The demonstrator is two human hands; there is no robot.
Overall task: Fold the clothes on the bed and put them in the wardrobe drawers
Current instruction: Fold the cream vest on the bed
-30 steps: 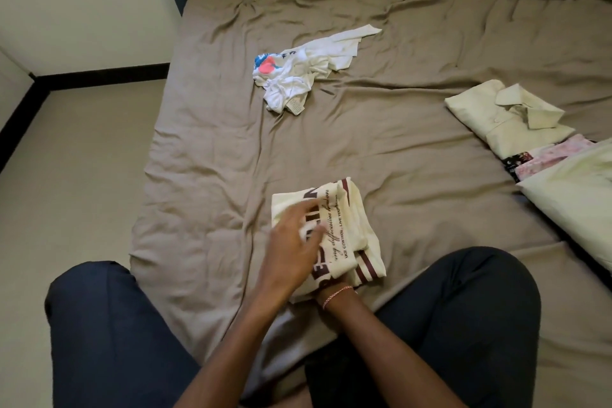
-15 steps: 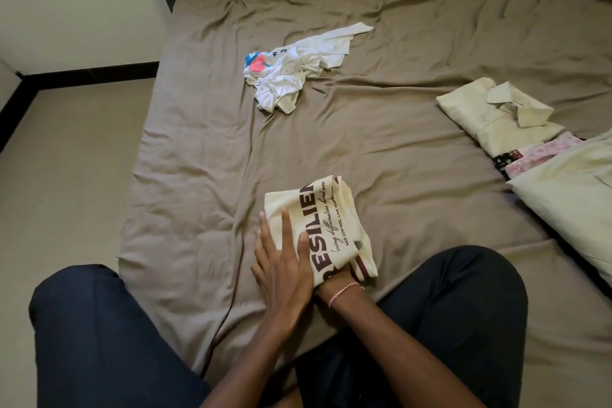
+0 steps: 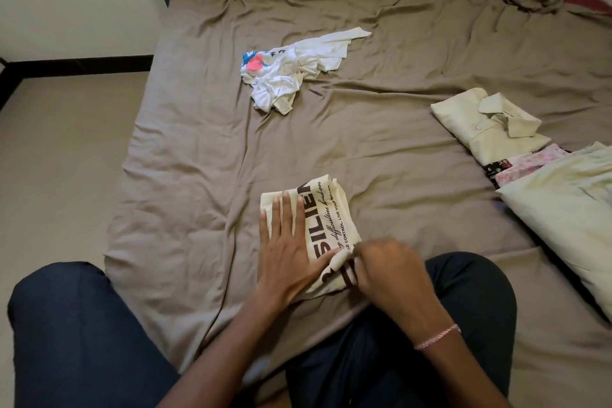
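Floor (image 3: 66,175) runs down the left side, and beside it the brown sheet (image 3: 198,159) covers the bed, with the person's knees in dark trousers at the near edge. Toward the far middle of the sheet lies a white T-shirt (image 3: 291,73) with a blue and pink print, crumpled and not yet folded.

Nearer, between the knees, the left hand (image 3: 286,252) lies flat with its fingers straight and spread, pressing down the left half of the cream T-shirt (image 3: 331,209), which is already reduced to a small packet with its brown lettering upward. Just right of it, the right hand (image 3: 387,265), with a bracelet (image 3: 437,336) on its wrist, is blurred; its fingers look curled onto the near right corner of the packet, seemingly pinching the striped hem.

Farther right, a pale green collared shirt (image 3: 480,122) sits folded, a pink floral garment (image 3: 530,162) lies just beside it, and another pale green piece (image 3: 569,209) overlaps that at the frame's edge.

By my reading, the folding is well past halfway: several pieces look done, the cream one is at its last tidy-up, and the white one remains. No wardrobe or drawer is in view, so all the putting away appears still to come.

Half a second ago the right hand was tucked beneath the packet with only its wrist showing; now it is out at the corner. The left hand, raised a second ago, now rests farther onto the cloth.
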